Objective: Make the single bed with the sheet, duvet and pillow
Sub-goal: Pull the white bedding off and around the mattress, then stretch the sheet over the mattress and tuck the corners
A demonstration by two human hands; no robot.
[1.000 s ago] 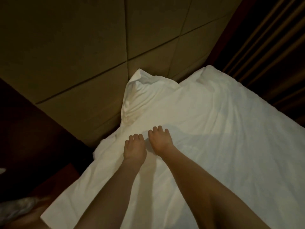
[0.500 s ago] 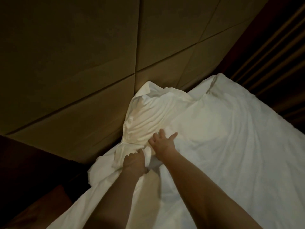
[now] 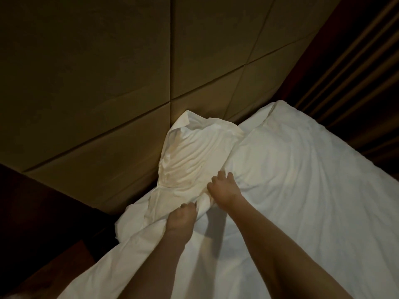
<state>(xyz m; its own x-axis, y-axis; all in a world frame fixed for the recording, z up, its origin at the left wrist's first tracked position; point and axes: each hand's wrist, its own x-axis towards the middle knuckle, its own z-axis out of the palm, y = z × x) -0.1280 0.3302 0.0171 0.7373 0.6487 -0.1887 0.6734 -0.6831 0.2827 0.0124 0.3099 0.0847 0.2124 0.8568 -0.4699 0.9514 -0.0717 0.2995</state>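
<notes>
The pillow (image 3: 194, 156) lies against the padded wall (image 3: 108, 83), left of the duvet (image 3: 302, 201). Both hands sit at the duvet's edge, just before the pillow.

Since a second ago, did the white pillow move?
Cannot tell: the camera shifted too. The white pillow leans on the padded wall panel as before, though more is uncovered as the left hand bunches cloth.

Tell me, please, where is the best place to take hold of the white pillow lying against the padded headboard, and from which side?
Probably the white pillow's near end, coming from the person's side, where the left hand grips bunched white fabric and the right hand lies beside it. The far end is pressed against the tan padded headboard, leaving little room for fingers.
</notes>
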